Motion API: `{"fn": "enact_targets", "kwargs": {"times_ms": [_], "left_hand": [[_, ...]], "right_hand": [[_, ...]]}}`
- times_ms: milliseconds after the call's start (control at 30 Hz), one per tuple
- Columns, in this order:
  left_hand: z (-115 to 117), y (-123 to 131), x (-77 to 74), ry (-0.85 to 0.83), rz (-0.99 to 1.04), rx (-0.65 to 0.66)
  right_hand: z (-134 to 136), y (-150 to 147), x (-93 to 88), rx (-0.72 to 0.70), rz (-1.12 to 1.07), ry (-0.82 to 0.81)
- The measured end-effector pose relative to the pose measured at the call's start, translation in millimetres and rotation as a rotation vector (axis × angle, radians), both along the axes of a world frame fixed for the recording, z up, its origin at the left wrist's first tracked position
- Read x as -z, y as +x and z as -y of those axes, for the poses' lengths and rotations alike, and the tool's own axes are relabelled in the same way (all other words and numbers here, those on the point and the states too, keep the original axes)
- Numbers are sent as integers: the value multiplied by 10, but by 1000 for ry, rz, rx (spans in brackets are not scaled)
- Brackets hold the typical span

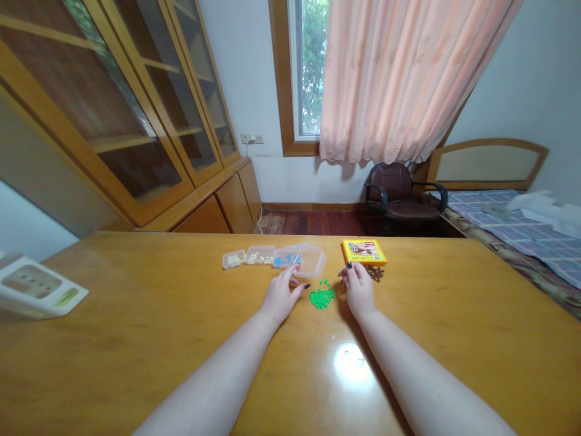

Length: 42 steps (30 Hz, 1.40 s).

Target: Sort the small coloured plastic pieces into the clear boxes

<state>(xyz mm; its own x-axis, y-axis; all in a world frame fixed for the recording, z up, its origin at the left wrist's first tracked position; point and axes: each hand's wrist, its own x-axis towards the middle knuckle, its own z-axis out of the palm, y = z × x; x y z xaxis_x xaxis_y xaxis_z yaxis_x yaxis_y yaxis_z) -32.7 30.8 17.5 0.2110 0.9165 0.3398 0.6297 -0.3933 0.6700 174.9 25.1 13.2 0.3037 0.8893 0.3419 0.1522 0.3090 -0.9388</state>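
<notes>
A small heap of green pieces [322, 297] lies on the wooden table [136, 327] between my two hands. My left hand [282, 294] rests just left of the heap, fingers loosely curled and reaching toward the clear plastic boxes [273, 257]; nothing shows in its grasp. My right hand [357, 287] rests to the right of the heap with fingers curled down on the table, just below a yellow box [364, 251]. A dark brown patch of small pieces [376, 274] lies right beside that hand.
A row of clear boxes holds pale and blue pieces, with an open lid [311, 260] at its right end. A white device [34, 287] sits at the table's left edge. Beyond the table stand a dark chair [399, 192], a bed [512, 224] and glass-door cabinets [149, 115].
</notes>
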Motion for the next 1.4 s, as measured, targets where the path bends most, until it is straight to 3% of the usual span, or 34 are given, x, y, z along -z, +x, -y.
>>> {"fn": "enact_targets", "kwargs": {"times_ms": [133, 367, 500, 700, 933, 1167, 1400], "left_hand": [[1, -2, -47, 39, -77, 26], [10, -10, -70, 149, -252, 38], [-3, -25, -57, 162, -252, 19], [-2, -41, -39, 214, -256, -8], [29, -71, -27, 305, -214, 10], [12, 73, 28, 68, -391, 202], [21, 159, 69, -74, -533, 192]], "right_hand": [[64, 3, -86, -111, 276, 167], [110, -43, -125, -248, 393, 250], [123, -32, -128, -194, 348, 287], [76, -37, -85, -252, 295, 219], [-49, 13, 14, -310, -170, -3], [-155, 42, 124, -286, -16, -8], [-259, 22, 308, -209, 234, -125]]}}
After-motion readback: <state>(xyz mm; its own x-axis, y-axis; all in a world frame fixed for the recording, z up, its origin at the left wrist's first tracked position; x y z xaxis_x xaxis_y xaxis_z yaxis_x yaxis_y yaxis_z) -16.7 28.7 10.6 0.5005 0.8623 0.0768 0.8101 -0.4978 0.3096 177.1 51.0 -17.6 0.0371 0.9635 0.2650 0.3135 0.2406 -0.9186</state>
